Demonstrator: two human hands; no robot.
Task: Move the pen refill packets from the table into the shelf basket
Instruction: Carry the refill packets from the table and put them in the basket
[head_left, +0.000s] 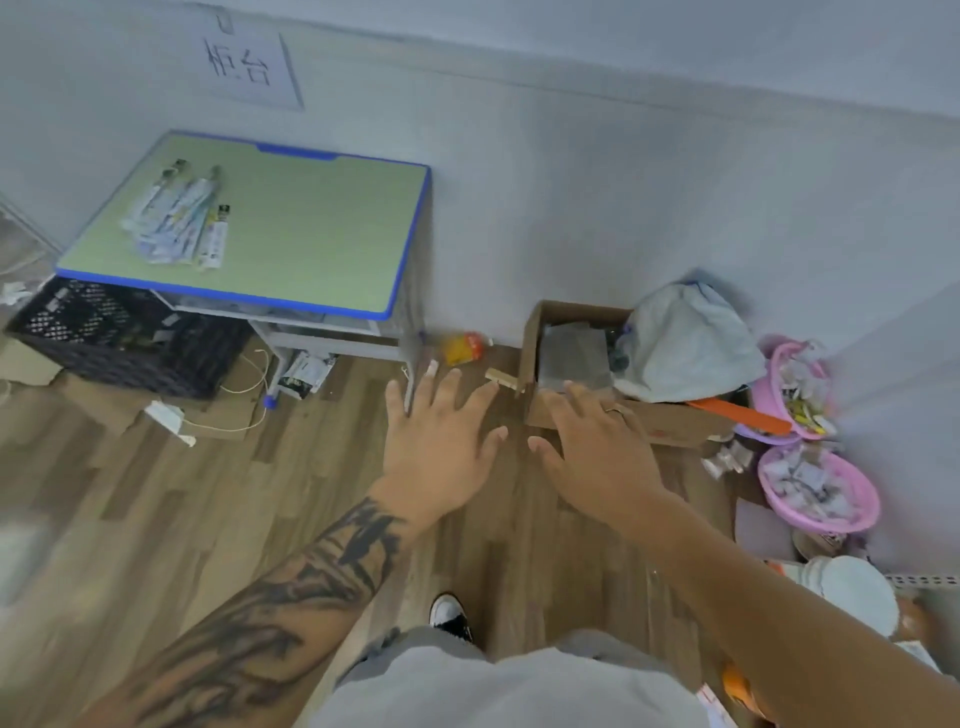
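both hands out in front, held over the wooden floor (156, 499): the left hand (441, 441) on its tattooed forearm has fingers spread wide and holds nothing, and the right hand (602, 447), a ring on one finger, is spread flat and just as empty.

the pen refill packets (179, 223) lie in a loose fanned heap on the left part of the green table top with blue edging (311, 228), well apart from both hands.

containers now: a black perforated plastic crate (119, 338) sits on the floor against the table's near left corner, its contents too dark to make out. an open brown cardboard box (550, 353) by the wall holds a grey block, with a pale crumpled bag (685, 343) leaning against it. two pink plastic basins (821, 488) at right are heaped with small pale scraps, too blurred to name.

a white sheet with handwritten characters (249, 67) hangs on the wall. whatever sits on the shelf under the table is hidden by the top. at the bottom edge, a shoe and grey clothing show, cut off.
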